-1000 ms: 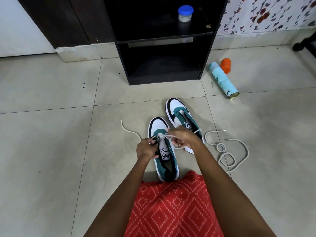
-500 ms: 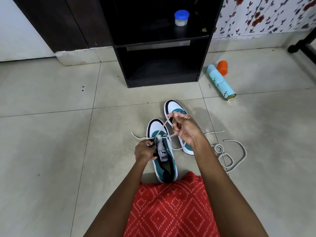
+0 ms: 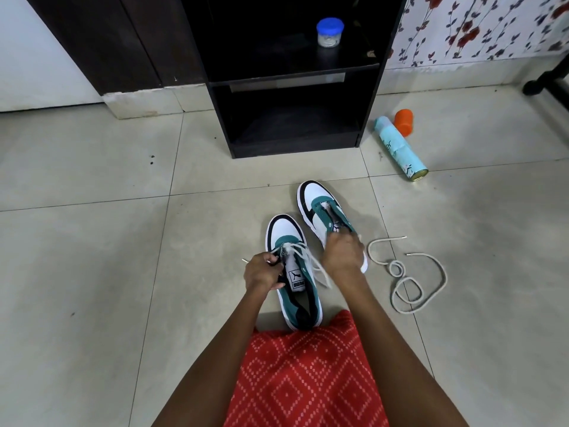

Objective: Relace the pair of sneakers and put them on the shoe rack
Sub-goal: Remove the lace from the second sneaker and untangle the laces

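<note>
Two white, teal and black sneakers stand on the tiled floor. The nearer sneaker [image 3: 284,232] has a white lace [image 3: 314,266] partly threaded near its toe. My left hand [image 3: 263,272] grips the sneaker's left side and pinches one lace end. My right hand [image 3: 343,252] holds the other lace end, blurred, just right of the sneaker. The farther sneaker [image 3: 314,204] has no lace and is partly hidden behind my right hand. A second loose lace [image 3: 409,278] lies coiled on the floor to the right. The black shoe rack [image 3: 292,81] stands ahead.
A blue-lidded jar [image 3: 329,32] sits on the rack's upper shelf. A light-blue spray can [image 3: 400,149] and its orange cap [image 3: 404,121] lie on the floor right of the rack. A dark furniture leg [image 3: 545,81] is at the far right. My red patterned garment [image 3: 308,374] covers my lap.
My right hand came down from above the sneakers to beside the nearer one, carrying the lace end with it. My left hand stayed on the sneaker.
</note>
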